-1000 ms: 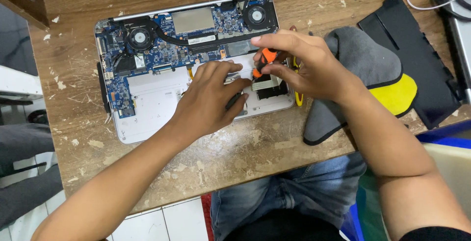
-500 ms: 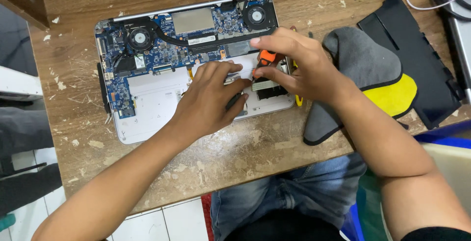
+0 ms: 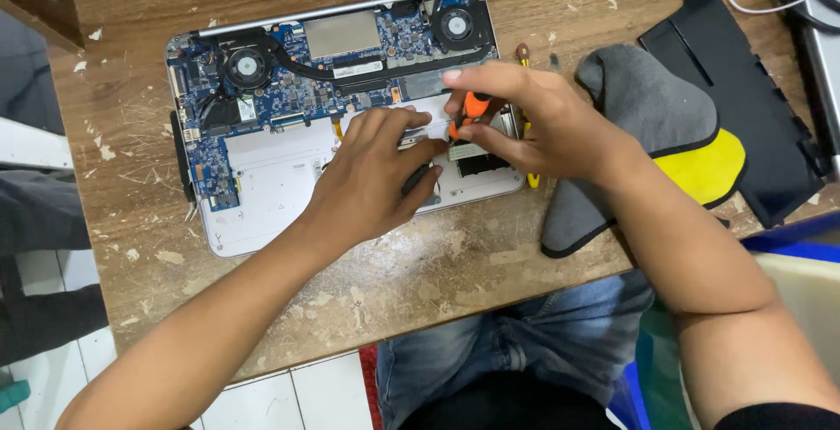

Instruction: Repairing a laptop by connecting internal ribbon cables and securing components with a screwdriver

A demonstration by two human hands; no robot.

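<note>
The laptop [image 3: 289,132] is lying cover-off at the bench's [image 3: 420,264] twelve o'clock; the right hand [image 3: 538,124] is gripping an orange screwdriver [image 3: 471,108], the left hand [image 3: 372,176] pressing flat, grasping nothing; boards remain installed.

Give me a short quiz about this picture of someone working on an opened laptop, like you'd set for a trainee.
1. True or false: the right hand holds an orange-handled tool over the opened laptop.
2. How many round cooling fans show on the laptop's blue circuit board? A) one B) two C) four
3. What lies on the wooden table just right of the laptop, partly under the right forearm?

Key
1. True. The tool sits in the fingers' grip.
2. B: one fan at the upper left, another fan at the upper right.
3. A grey and yellow cloth, beside a black panel. The left hand rests flat on the laptop.
</note>
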